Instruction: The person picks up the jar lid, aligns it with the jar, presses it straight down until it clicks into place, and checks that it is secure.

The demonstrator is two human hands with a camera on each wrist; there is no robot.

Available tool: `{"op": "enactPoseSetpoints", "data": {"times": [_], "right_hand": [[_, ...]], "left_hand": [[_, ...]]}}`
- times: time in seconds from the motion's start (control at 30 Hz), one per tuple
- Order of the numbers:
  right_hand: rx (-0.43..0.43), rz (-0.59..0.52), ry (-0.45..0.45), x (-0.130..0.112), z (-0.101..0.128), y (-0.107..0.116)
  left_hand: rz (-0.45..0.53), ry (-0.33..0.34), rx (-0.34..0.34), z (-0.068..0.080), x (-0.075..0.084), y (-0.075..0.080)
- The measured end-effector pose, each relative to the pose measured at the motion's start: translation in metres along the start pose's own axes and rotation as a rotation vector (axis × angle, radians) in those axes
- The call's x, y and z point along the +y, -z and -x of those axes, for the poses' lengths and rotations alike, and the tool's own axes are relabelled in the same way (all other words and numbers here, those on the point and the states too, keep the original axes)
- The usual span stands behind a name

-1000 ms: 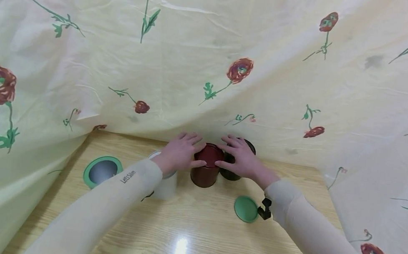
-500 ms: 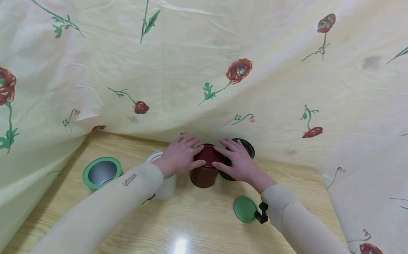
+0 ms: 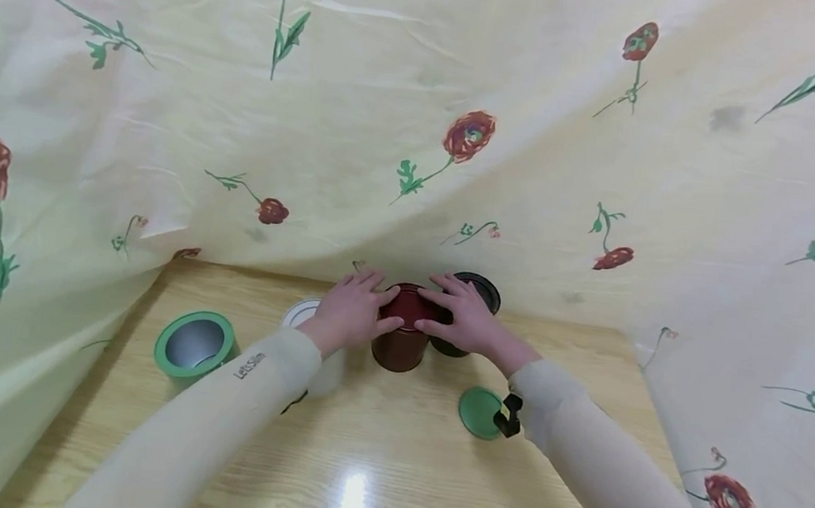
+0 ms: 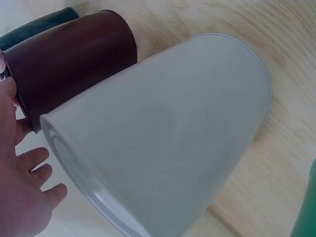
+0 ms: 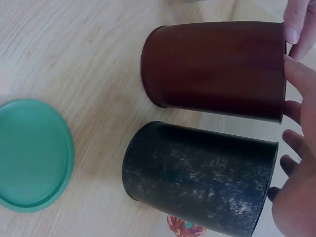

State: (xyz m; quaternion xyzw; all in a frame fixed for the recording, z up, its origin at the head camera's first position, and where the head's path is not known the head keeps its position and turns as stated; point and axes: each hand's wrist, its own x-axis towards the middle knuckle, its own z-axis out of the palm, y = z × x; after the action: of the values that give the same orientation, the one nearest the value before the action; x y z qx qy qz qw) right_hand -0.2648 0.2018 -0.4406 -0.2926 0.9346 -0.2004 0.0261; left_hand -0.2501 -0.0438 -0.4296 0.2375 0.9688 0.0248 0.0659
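Left hand (image 3: 350, 311): fingers spread, unclenched, touching the left rim of an upright dark-red cylindrical can (image 3: 399, 352).
Right hand (image 3: 468, 320): likewise, at its right rim.
Can: between both hands.
Green-rimmed round container (image 3: 161, 345): uncovered, grey interior visible.

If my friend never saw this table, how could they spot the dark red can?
Look to the far end of the wooden table, near the flowered cloth. The dark red canister stands there, between the left hand and the right hand. A whitish canister and a black canister flank it; only this one is red.
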Motion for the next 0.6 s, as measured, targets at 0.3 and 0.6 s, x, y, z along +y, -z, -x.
{"op": "enactPoseSetpoints", "data": {"times": [0.3,0.6], "right_hand": [[-0.043,-0.014,-0.043,-0.0079,-0.0040,0.0051],[-0.036,0.051,-0.028,-0.0100,-0.0044,0.0057]], "left_hand": [[0.015,0.024,-0.038,0.0030,0.0030,0.0077],[-0.021,0.040,-0.035,0.0013,0.0053,0.0041]]}}
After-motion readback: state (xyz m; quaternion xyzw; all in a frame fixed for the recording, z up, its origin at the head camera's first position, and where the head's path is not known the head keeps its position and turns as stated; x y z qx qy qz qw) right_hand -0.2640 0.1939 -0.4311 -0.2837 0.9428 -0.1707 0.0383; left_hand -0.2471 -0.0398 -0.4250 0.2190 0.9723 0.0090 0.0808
